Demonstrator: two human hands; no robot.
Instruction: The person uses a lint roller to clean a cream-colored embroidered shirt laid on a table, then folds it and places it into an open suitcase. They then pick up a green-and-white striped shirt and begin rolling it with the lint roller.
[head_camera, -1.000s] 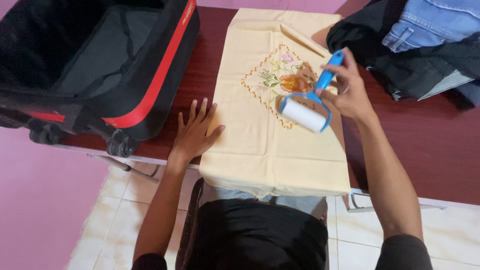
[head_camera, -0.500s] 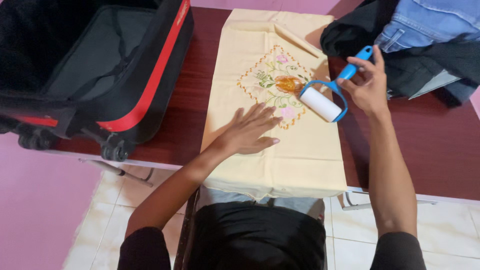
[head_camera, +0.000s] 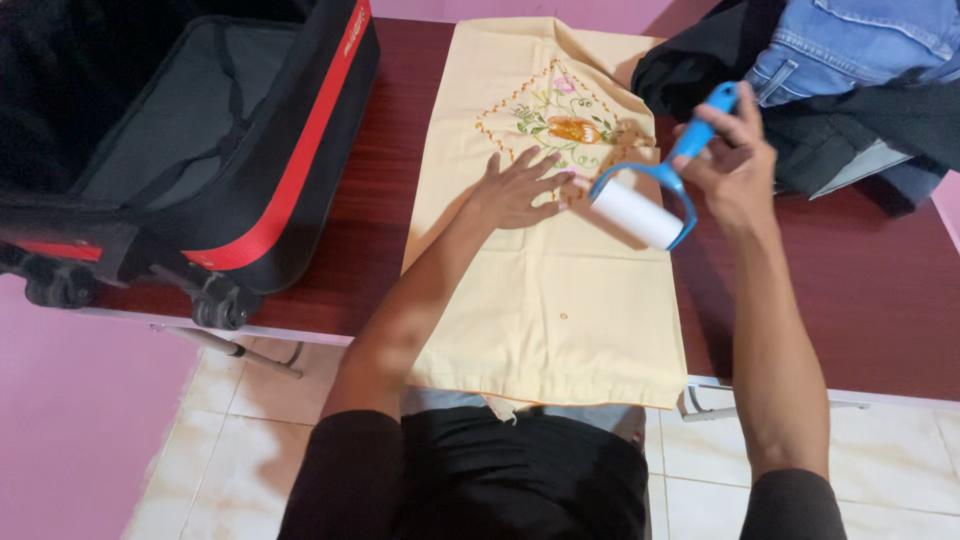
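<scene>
- Pale yellow cloth (head_camera: 555, 290) lies flat along the dark red-brown table (head_camera: 830, 290), its near hem hanging just over the table edge toward you; the weave looks thin and soft, with a few shallow creases near the far end.
- Embroidery (head_camera: 560, 122) sits on the far half of that cloth: an orange flower with green leaves and a small pink bloom, framed by a stitched orange diamond border.
- Your left hand (head_camera: 522, 188) rests open on the cloth, palm down and fingers spread, right at the near corner of the stitched diamond, pinning the fabric.
- Your right hand (head_camera: 735, 170) is closed around the blue handle of the lint roller (head_camera: 640, 205); its white drum sits at or just above the cloth, just beside your left fingertips. Whether it is actually touching the cloth I cannot tell.
- By my reading, you are in the rolling step, working the middle of the cloth beside the embroidery.
- As I judge it, the next stroke calls for keeping the left hand flat so the thin fabric does not ruck up, and for light pressure over the raised stitching so that the sticky drum does not snag threads.
- An open black suitcase (head_camera: 200, 130) with red trim stands on the table to your left, well apart from the cloth's worked area.
- Folded clothes (head_camera: 850, 80), dark cloth with blue denim on top, lie at the far right, near the roller handle.
</scene>
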